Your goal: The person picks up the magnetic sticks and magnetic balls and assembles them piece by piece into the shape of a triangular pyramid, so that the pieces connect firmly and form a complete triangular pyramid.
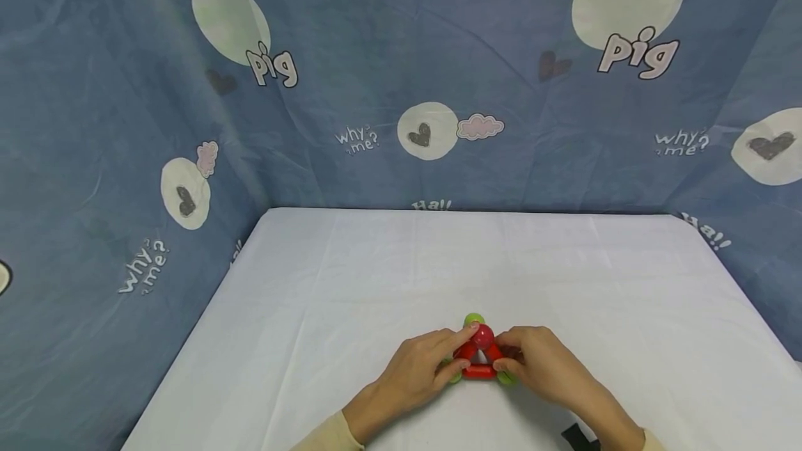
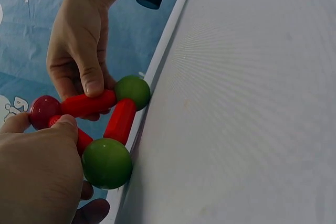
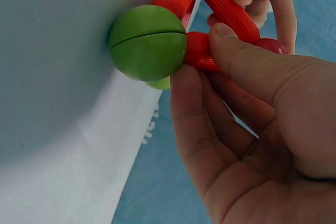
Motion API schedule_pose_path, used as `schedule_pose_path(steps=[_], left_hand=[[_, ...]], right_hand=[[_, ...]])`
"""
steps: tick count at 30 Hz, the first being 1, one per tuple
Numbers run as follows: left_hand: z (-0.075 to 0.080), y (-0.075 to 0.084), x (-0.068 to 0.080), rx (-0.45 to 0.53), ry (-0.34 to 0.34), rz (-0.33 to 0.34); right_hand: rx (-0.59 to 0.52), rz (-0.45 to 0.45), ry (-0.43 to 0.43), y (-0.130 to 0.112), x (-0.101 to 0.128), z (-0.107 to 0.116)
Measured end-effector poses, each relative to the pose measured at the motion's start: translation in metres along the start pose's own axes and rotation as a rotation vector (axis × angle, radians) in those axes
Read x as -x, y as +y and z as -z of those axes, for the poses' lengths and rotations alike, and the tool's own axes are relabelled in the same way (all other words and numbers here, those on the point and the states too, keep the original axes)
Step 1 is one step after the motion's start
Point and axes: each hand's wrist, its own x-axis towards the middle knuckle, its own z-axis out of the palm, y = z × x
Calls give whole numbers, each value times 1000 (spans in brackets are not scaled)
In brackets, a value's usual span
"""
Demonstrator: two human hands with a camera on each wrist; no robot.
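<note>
White tablecloth — both hands, left and right, pinch the rod-and-ball frame.

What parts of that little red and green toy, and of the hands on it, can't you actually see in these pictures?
- Head view: the left hand and right hand cover most of the red-rod, green-ball toy; the ball count is unclear.
- Left wrist view: the hand in the foreground hides part of one red plastic rod.
- Right wrist view: the top edge cuts off a rod, and a second green ball is mostly hidden.
</note>
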Motion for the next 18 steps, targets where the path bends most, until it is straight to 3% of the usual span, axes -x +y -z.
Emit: schedule_pose_path(steps=[7, 18], left_hand=[[0, -1, 0, 18, -24, 36], [-1, -3, 1, -2, 4, 10]], right_hand=[[15, -13, 16, -1, -2, -1], [4, -15, 19, -1, -2, -3]])
